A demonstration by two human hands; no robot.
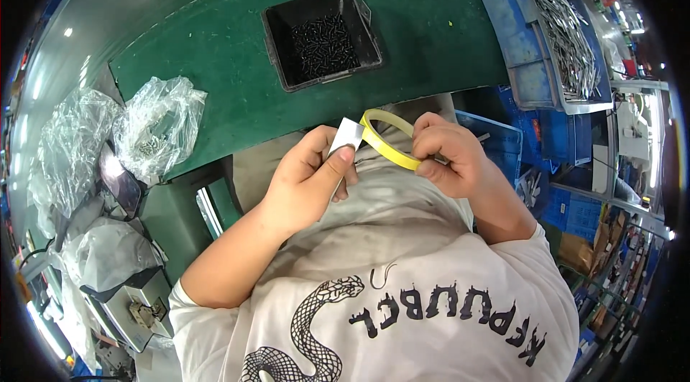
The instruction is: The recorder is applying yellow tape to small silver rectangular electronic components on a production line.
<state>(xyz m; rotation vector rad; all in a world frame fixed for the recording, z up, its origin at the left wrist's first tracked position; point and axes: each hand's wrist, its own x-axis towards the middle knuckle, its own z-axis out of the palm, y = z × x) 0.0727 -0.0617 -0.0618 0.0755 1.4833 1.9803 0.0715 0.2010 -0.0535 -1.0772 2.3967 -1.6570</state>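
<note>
One yellow tape roll (pixel 392 155), a thin ring, sits between the two hands, tilted, its longer visible axis running from upper left by the left fingertips to lower right by the right ones. Right hand (pixel 449 152) is the nearer: thumb and curled fingers pinch the ring's right side, narrow grip. Far side of the ring reaches left, away from those fingers, to the edge of a grey flat piece (pixel 349 132). Roll and piece meet or overlap there; can't tell if tape is stuck on.

Left hand (pixel 305 177) holds the flat piece, thumb laid over its lower part, other fingers mostly behind. Piece's long axis slants up and slightly right from that thumb, free end clear of the fingers, roll just right of it.

Further out: green table (pixel 424 37) beyond both sets of fingertips. Black tub (pixel 334 77) on it, ahead of the left fingers, small black pieces (pixel 323 44) inside. Clear plastic bag (pixel 162 123) well left of the left fingers. Blue crate (pixel 521 55) with thin metal rods (pixel 568 37), well apart, ahead and right of the right fingers.
</note>
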